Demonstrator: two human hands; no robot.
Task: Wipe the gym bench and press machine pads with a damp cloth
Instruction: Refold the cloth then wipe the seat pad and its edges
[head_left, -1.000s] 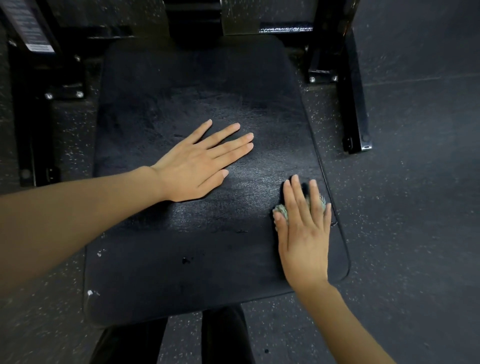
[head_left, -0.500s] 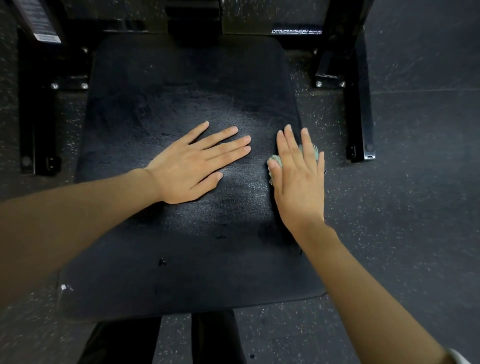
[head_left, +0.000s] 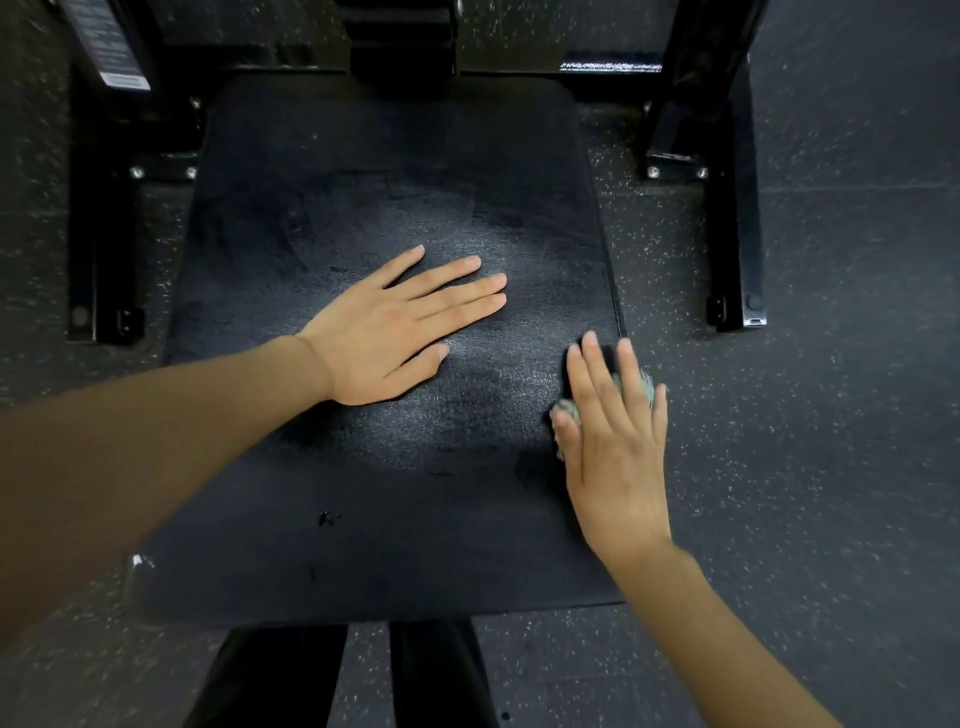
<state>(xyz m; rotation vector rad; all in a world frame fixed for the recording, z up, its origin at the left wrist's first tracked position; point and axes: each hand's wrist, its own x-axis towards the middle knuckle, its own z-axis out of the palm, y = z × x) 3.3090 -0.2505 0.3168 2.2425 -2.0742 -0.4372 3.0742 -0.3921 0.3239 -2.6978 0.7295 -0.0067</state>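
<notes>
The left hand lay flat and open on the black pad — the right hand, fingers straight, pressed a green cloth at its right edge.

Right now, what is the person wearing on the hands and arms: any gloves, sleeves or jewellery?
Nothing that shows. The left hand and right hand are bare, with no gloves, rings or wristbands. Both forearms are uncovered as far as the picture's edge, so no sleeve is in view. The nails look short and unpainted.

Two hands, one cloth, one bench pad
</notes>
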